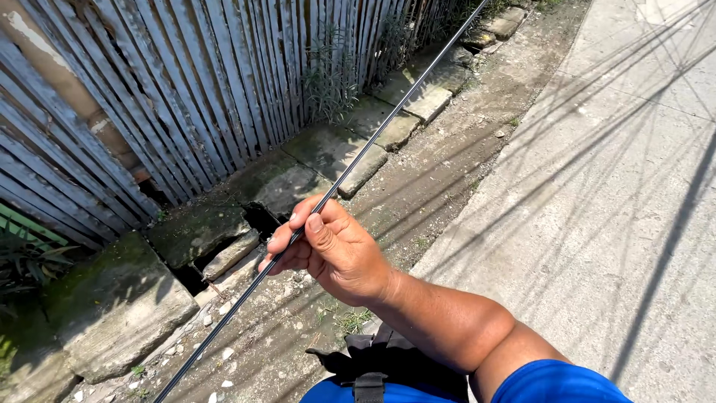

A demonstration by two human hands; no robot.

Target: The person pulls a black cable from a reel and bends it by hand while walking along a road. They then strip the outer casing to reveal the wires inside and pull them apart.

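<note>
My right hand (328, 250) is closed around a long, thin dark cable (403, 104) that runs diagonally from the bottom left of the view up to the top centre. Thumb and fingers pinch the cable near its middle, above a dirt strip. My forearm comes in from the bottom right, with a blue sleeve at the edge. My left hand is out of view. A black strap with a buckle (371, 373) hangs at my front over blue clothing.
A weathered grey slat fence (186, 89) stands on the left, with cracked mossy stone slabs (112, 306) along its base. Small weeds (332, 75) grow by the fence. A concrete pavement (611, 186) lies on the right, crossed by thin shadows.
</note>
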